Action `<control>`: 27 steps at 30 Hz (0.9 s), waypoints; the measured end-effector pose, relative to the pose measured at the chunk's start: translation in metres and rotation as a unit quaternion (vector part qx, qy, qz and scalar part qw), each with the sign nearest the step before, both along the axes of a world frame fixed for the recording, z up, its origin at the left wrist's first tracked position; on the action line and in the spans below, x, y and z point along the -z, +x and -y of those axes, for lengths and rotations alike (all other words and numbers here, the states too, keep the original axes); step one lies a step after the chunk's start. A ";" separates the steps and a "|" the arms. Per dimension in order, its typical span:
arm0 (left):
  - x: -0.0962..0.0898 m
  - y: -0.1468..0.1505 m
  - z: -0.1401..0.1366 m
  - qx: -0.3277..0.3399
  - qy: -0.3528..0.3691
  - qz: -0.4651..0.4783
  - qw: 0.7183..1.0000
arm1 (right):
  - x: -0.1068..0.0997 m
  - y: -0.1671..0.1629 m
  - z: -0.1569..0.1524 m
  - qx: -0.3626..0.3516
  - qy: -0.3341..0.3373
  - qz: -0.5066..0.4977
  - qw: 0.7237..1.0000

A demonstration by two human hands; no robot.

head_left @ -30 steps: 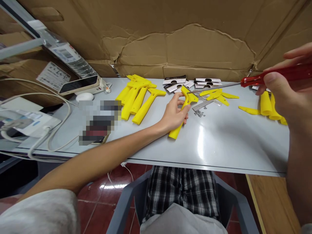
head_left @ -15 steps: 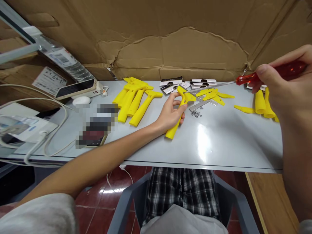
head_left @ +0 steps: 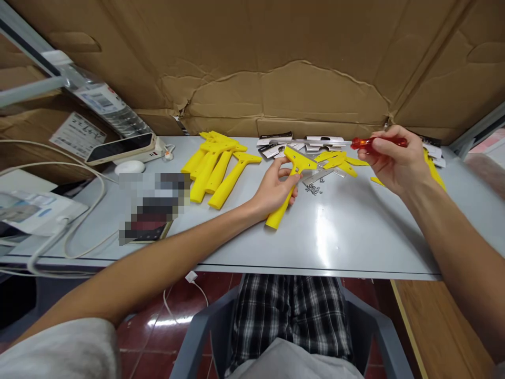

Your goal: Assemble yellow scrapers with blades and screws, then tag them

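My left hand (head_left: 278, 187) is wrapped round the neck of a yellow scraper handle (head_left: 277, 215), its T-shaped head tilted up and away. In my right hand (head_left: 398, 158) is a screwdriver (head_left: 361, 143) with a clear red handle, held nearly level. Its shaft points left, with the tip just above the scraper head; whether they touch I cannot tell. Beside the head lie small screws (head_left: 313, 189) in a loose pile, flat metal blades (head_left: 319, 176) and several flat yellow pieces (head_left: 335, 158).
Several yellow scraper handles (head_left: 226, 181) are heaped on the left, more (head_left: 436, 171) behind my right hand. Black-and-white packets (head_left: 325, 142) line the cardboard wall (head_left: 224, 97). Far left are a phone (head_left: 120, 147), a white mouse (head_left: 130, 167), cables and a plastic bottle (head_left: 106, 102).
My right hand has moved left and away from me, and the screwdriver has swung from a downward slant to nearly level. My left hand keeps its hold on the scraper handle.
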State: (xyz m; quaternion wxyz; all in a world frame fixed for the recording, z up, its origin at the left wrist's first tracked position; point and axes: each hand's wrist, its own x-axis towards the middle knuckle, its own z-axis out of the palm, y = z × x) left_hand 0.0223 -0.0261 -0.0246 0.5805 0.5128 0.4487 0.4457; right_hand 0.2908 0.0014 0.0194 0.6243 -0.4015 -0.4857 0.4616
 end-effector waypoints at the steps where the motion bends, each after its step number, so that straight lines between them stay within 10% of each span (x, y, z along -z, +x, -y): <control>1: 0.000 0.000 0.000 0.001 0.000 0.003 1.000 | 0.000 -0.001 0.000 0.004 0.000 -0.018 1.000; 5: 0.002 -0.001 -0.001 0.005 0.002 0.011 1.000 | 0.000 0.003 -0.006 0.007 -0.028 -0.048 0.998; 12: 0.004 -0.001 -0.001 0.009 0.009 0.005 1.000 | 0.006 0.005 -0.003 -0.004 -0.118 0.236 0.964; 18: 0.003 -0.001 -0.001 0.011 0.008 0.010 1.000 | 0.010 0.026 -0.013 0.174 -0.072 0.541 0.820; 27: 0.001 -0.001 0.000 0.015 0.003 0.013 1.000 | 0.012 0.027 -0.012 0.112 -0.129 0.657 0.734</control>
